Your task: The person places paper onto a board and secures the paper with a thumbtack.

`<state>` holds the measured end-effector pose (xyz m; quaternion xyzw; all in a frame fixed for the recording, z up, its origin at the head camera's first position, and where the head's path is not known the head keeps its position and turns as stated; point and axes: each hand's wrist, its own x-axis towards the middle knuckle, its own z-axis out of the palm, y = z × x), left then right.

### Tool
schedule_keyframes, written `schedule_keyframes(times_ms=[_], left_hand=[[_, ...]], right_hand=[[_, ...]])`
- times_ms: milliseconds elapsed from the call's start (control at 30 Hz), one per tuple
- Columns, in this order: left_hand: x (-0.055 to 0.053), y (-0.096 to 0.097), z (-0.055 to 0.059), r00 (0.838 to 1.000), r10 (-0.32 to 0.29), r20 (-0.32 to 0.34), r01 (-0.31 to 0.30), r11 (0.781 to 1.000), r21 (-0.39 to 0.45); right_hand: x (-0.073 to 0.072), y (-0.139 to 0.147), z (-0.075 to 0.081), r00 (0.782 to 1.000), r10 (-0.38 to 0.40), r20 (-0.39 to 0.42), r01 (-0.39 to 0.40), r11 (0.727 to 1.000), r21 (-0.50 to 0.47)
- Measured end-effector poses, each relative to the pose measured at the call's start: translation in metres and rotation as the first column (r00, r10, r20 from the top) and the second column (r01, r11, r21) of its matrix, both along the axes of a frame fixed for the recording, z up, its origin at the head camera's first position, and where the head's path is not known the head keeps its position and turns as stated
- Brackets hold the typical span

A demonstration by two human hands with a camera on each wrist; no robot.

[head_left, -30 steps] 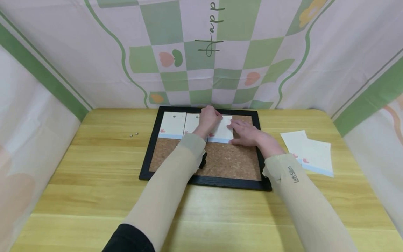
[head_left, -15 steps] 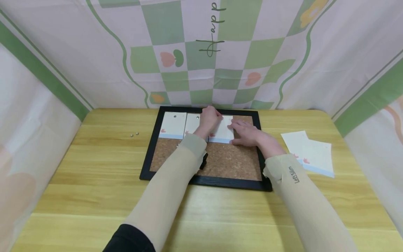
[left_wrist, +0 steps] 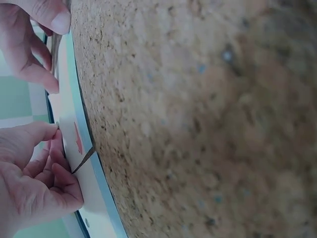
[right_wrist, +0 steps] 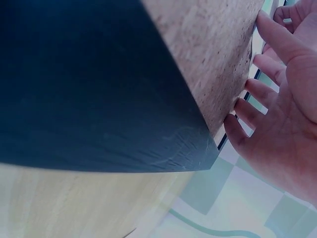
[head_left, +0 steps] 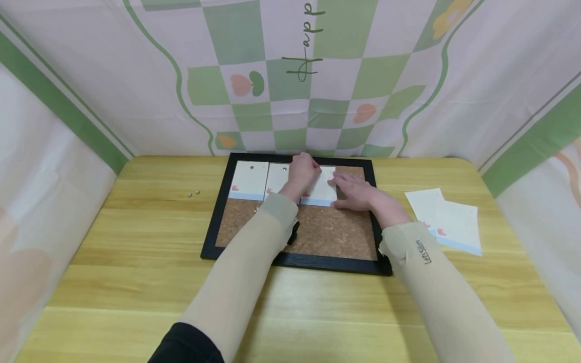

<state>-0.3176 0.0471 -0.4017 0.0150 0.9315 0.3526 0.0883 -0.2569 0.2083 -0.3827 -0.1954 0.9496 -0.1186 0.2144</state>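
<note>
A black-framed cork board (head_left: 338, 234) lies on the table with three white cards in a row along its far side. Silver thumbtacks show at the top of the left card (head_left: 247, 181) and the middle card (head_left: 276, 180). My left hand (head_left: 300, 174) pinches a small thumbtack (left_wrist: 58, 125) at the upper edge of the right-hand card (head_left: 320, 189), mostly hidden by the fingertips. The right hand (head_left: 356, 193) rests with spread, fairly straight fingers on that card's right edge and the cork beside it. In the right wrist view its fingertips (right_wrist: 237, 131) touch the board.
Two more loose cards (head_left: 458, 222) overlap on the table right of the board. Two small silver tacks (head_left: 193, 193) lie on the wood to the left. A patterned curtain (head_left: 290, 116) hangs close behind the table's far edge.
</note>
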Motion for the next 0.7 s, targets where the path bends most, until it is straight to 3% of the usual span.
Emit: schedule_keyframes(times_ms=[167, 300, 467, 567, 700], left_hand=[[-0.001, -0.006, -0.003, 0.997, -0.043, -0.056, 0.044, 0.999, 0.013], [-0.002, -0.012, -0.004, 0.988, -0.112, -0.106, 0.111, 0.994, -0.016], [-0.002, -0.016, 0.0, 0.971, -0.223, -0.084, 0.214, 0.971, -0.107], [0.003, -0.018, 0.004, 0.942, -0.336, -0.026, 0.325, 0.926, -0.19], [0.012, -0.021, 0.009, 0.878, -0.478, 0.012, 0.455, 0.827, -0.33]], right_hand=[[0.0, 0.0, 0.0, 1.0, 0.005, -0.003, -0.005, 1.0, 0.003], [-0.001, 0.0, 0.0, 1.0, 0.004, 0.0, -0.004, 1.0, 0.006], [-0.001, -0.001, 0.0, 1.0, 0.002, 0.004, -0.002, 1.0, 0.008], [-0.001, -0.001, 0.0, 1.0, -0.007, 0.012, 0.007, 1.0, 0.008], [0.0, -0.001, 0.0, 1.0, -0.019, 0.018, 0.019, 1.0, -0.007]])
